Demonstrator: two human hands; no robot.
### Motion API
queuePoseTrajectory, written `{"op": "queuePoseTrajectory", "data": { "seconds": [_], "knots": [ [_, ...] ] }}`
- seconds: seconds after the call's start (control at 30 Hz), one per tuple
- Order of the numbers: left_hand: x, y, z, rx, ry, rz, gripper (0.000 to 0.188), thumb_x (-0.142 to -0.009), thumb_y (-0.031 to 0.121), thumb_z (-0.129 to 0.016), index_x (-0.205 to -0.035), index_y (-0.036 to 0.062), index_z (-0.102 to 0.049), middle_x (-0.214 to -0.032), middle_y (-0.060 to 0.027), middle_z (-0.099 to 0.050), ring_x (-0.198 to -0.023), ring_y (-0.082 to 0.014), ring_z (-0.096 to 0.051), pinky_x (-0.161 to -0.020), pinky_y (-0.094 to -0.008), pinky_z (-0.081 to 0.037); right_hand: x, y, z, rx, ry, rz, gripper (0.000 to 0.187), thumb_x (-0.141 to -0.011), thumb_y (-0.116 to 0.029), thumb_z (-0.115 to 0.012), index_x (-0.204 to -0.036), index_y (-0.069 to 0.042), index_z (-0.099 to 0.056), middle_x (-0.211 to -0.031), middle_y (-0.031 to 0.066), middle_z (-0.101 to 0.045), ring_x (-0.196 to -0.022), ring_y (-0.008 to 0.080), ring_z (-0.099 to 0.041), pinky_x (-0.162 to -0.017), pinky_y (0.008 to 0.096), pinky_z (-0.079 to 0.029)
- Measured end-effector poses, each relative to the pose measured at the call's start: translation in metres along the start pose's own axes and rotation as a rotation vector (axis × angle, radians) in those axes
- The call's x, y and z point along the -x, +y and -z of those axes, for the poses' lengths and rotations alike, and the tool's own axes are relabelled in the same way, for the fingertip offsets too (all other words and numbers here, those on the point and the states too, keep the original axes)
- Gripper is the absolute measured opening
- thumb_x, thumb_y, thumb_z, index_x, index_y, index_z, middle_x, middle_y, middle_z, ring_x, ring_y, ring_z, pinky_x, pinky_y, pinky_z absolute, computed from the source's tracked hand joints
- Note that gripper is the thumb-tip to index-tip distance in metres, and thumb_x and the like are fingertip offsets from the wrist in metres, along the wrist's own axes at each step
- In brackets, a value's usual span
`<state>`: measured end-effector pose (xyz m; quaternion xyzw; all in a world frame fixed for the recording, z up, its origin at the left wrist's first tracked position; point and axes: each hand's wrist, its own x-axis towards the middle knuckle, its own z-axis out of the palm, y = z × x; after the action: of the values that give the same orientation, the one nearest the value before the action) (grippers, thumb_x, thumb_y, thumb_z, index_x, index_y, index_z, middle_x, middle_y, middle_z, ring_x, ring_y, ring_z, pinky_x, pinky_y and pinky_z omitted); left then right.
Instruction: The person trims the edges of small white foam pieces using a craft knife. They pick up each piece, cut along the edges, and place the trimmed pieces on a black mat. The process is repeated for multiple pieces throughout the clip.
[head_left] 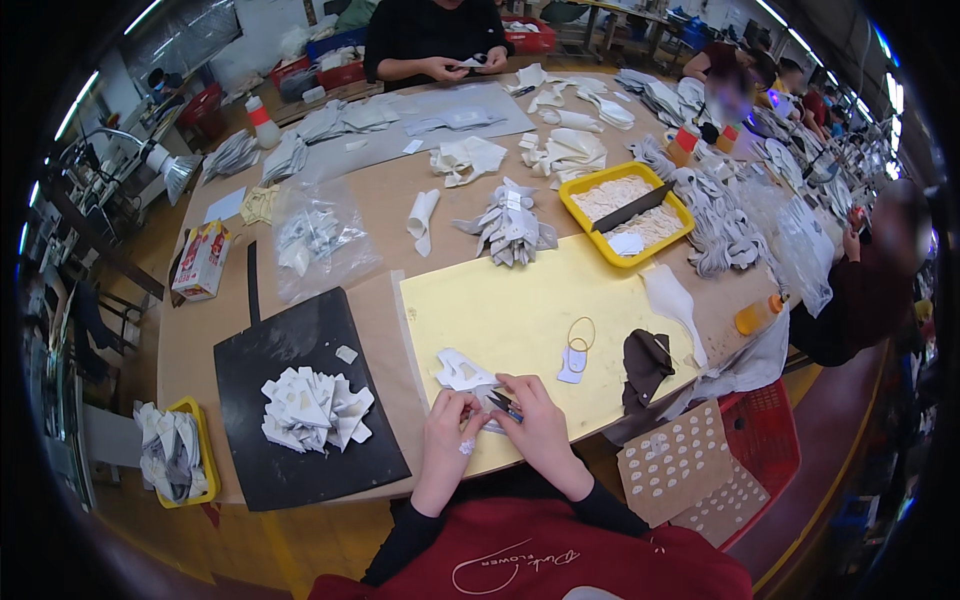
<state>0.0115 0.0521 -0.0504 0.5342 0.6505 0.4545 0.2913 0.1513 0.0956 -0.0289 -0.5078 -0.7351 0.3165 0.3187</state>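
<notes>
Over a yellow sheet (500,310) at the table's near edge, my two hands work close together. My left hand (447,440) is closed, its fingertips pinching a pale grey-white cut piece (488,397). My right hand (535,425) holds small dark-bladed thread snips (503,403), blades pointing at the piece, while its fingers steady the piece's far side. Just beyond my left fingers lies a white cut piece (462,371); whether it joins the held one I cannot tell. To the right rest a small white piece (573,364) and a yellow ring (581,331).
A black board (300,335) with a heap of white pieces (315,410) is at left. Beyond the sheet stands a yellow tray (572,205) of small pale parts. A dark brown piece (647,365) and an orange bottle (760,314) are at right. A co-worker (435,40) sits opposite.
</notes>
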Motion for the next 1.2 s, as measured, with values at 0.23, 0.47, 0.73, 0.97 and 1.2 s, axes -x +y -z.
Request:
{"op": "queuePoseTrajectory", "data": {
  "seconds": [0.23,0.47,0.73,0.97,1.2],
  "knots": [
    [0.009,-0.004,0.004,0.057,0.093,0.005,0.022,-0.075,0.001,-0.075,-0.094,-0.0023,-0.064,-0.086,-0.0092,-0.059,-0.07,-0.0161,-0.061,-0.066,-0.0265,-0.05,0.006,0.017,-0.011,-0.164,-0.012,0.069,0.027,-0.073,-0.005,-0.076,-0.098,-0.002,-0.066,-0.08,0.0103,-0.064,-0.07,0.0209,-0.066,-0.064,0.0288,-0.052],
    [0.013,-0.007,0.006,-0.148,0.181,-0.097,0.014,-0.076,0.003,-0.075,-0.087,-0.0014,-0.067,-0.083,-0.0136,-0.068,-0.07,-0.0225,-0.068,-0.062,-0.0302,-0.053,0.014,0.016,-0.022,-0.099,0.141,0.119,0.017,-0.072,0.0,-0.074,-0.087,-0.003,-0.067,-0.071,0.0095,-0.062,-0.059,0.0184,-0.059,-0.055,0.0289,-0.048],
    [0.005,-0.013,0.008,-0.17,0.131,-0.151,0.017,-0.074,0.002,-0.073,-0.089,-0.0016,-0.065,-0.106,-0.0129,-0.064,-0.097,-0.0295,-0.062,-0.082,-0.0372,-0.05,0.014,0.015,-0.024,-0.148,0.145,0.205,0.015,-0.077,0.007,-0.067,-0.089,0.001,-0.06,-0.077,0.0062,-0.065,-0.065,0.011,-0.058,-0.057,0.0237,-0.046],
    [0.007,0.013,0.019,-0.01,0.157,-0.03,0.033,-0.076,0.006,-0.076,-0.105,-0.0018,-0.063,-0.104,-0.0091,-0.063,-0.093,-0.0226,-0.061,-0.082,-0.0317,-0.049,-0.003,0.01,0.002,-0.664,-0.071,-0.237,0.015,-0.088,0.0,-0.065,-0.1,0.003,-0.056,-0.084,0.0047,-0.066,-0.074,0.0028,-0.057,-0.065,0.0186,-0.044],
    [0.015,0.022,0.032,0.75,-0.04,0.411,0.023,-0.086,0.0,-0.067,-0.107,-0.0052,-0.062,-0.098,-0.0084,-0.067,-0.087,-0.0111,-0.062,-0.082,-0.024,-0.049,-0.001,-0.021,0.016,-0.816,-0.271,-0.233,0.027,-0.087,0.003,-0.064,-0.113,0.003,-0.057,-0.088,0.0049,-0.066,-0.081,0.0052,-0.059,-0.072,0.0186,-0.046]
  ]
}}
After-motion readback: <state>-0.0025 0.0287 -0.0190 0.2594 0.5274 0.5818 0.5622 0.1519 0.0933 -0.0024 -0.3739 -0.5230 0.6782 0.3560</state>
